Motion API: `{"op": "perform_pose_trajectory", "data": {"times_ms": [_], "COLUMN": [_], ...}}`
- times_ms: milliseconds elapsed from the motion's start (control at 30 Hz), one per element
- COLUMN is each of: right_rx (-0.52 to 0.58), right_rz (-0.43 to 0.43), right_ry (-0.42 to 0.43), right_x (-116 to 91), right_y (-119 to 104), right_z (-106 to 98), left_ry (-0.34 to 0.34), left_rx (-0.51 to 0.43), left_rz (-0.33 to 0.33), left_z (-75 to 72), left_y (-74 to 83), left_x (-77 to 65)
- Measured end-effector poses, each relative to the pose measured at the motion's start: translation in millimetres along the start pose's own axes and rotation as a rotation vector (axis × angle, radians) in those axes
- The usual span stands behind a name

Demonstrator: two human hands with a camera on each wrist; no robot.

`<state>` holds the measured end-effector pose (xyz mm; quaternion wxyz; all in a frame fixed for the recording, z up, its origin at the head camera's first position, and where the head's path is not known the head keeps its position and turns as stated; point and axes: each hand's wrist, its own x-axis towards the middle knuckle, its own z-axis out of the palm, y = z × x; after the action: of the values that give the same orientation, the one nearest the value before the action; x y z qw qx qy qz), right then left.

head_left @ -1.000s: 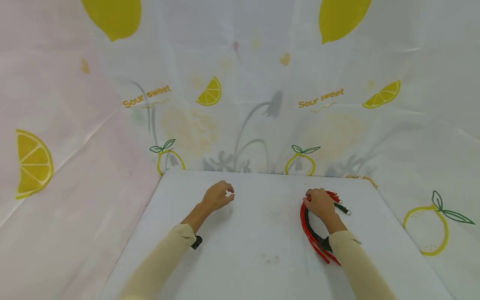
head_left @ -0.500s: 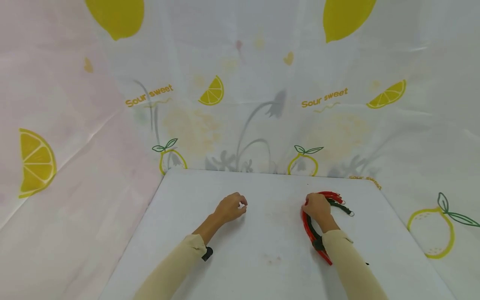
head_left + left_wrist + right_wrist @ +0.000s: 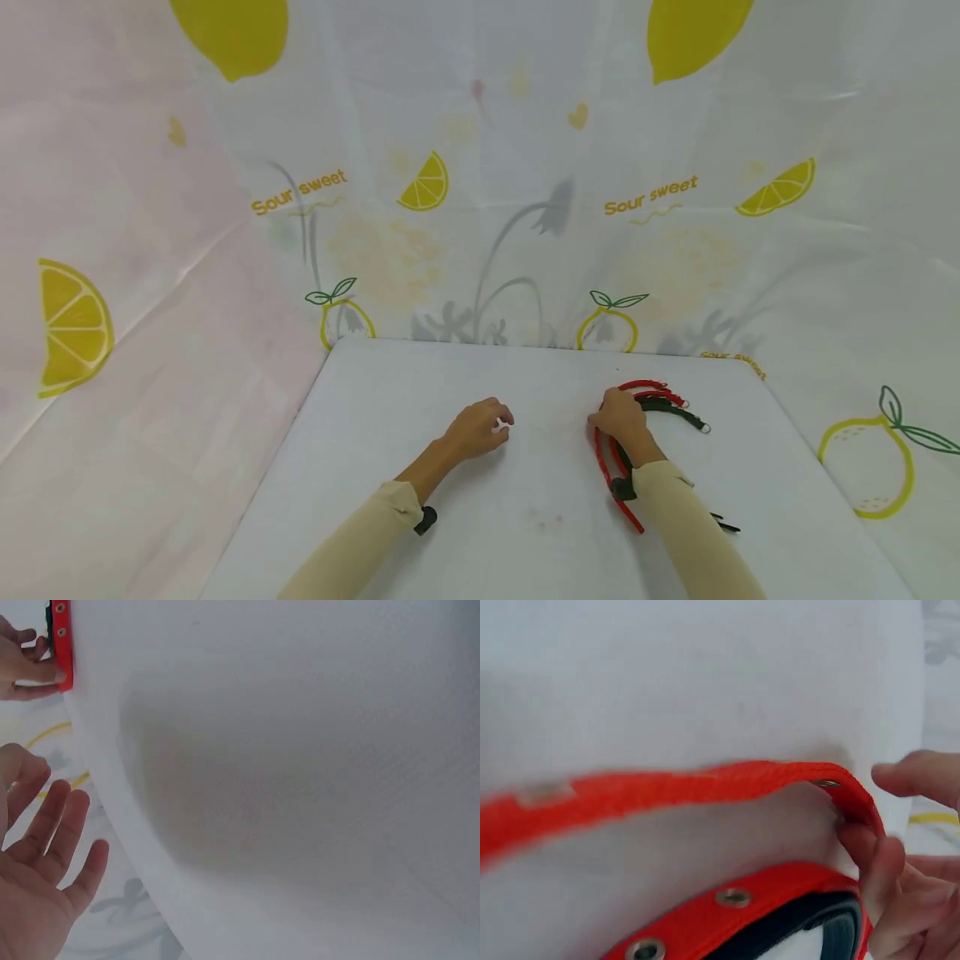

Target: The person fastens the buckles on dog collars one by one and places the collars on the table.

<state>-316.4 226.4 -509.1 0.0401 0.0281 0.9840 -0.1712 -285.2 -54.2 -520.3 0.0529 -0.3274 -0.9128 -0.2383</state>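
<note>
Red strap point(image 3: 697, 786), studded with eyelets point(image 3: 826, 783), is on the right half of the tabletop point(image 3: 555, 450), pinched partway along its length between the fingertips of the right hand point(image 3: 622, 419). That grip appears to be why the red strap bows upward beside the hand in the right wrist view rather than lying flat. Its near end trails back toward the person, probably because nothing holds it there. Just beside the red strap, on its right, curves another red strap point(image 3: 686, 926) with eyelets of its own, and a dark strap point(image 3: 829, 907) runs along the inside of that curve; they bend alike, which suggests they were laid together as 1 bundle. Past the grip, the far ends fan out to the right of the red strap, a metal ring point(image 3: 706, 428) tipping a dark end; exactly how many straps overlap there cannot be told. Further right of the red strap, near the sleeve point(image 3: 682, 517), are thin black pieces point(image 3: 724, 525), too small to identify. Well to the left of the red strap, the left hand point(image 3: 476, 429) is empty, its fingers loosely bent and apart, likely because 1 hand suffices for this hold. Beyond the red strap hangs a lemon-printed backdrop point(image 3: 517, 167).
</note>
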Motion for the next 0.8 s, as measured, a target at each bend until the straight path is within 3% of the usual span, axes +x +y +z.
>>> {"op": "perform_pose_trajectory", "data": {"times_ms": [267, 367, 500, 567, 667, 800], "right_rx": [0.210, 0.421, 0.838, 0.962, 1.014, 1.049], "right_rz": [-0.047, -0.072, -0.091, -0.102, -0.133, -0.135], "right_ry": [-0.051, -0.132, -0.344, -0.434, -0.489, -0.527], "right_x": [4.8, 0.8, -5.9, -8.4, -11.2, -11.4], "right_y": [-19.2, -32.3, -47.4, -51.7, -55.2, -56.9], "right_z": [25.6, 34.1, 40.3, 42.5, 44.4, 46.0], "left_ry": [-0.214, -0.249, -0.276, -0.281, -0.259, -0.228], "left_rx": [-0.058, -0.014, 0.076, 0.108, 0.136, 0.148], "left_rz": [0.115, 0.186, 0.236, 0.230, 0.237, 0.321], "left_z": [12.1, 13.6, 11.6, 10.0, 8.7, 10.8], "left_y": [14.2, 14.0, 7.5, 3.6, -0.2, -1.3], "left_x": [-3.7, -9.4, -18.1, -21.7, -24.6, -24.6]}}
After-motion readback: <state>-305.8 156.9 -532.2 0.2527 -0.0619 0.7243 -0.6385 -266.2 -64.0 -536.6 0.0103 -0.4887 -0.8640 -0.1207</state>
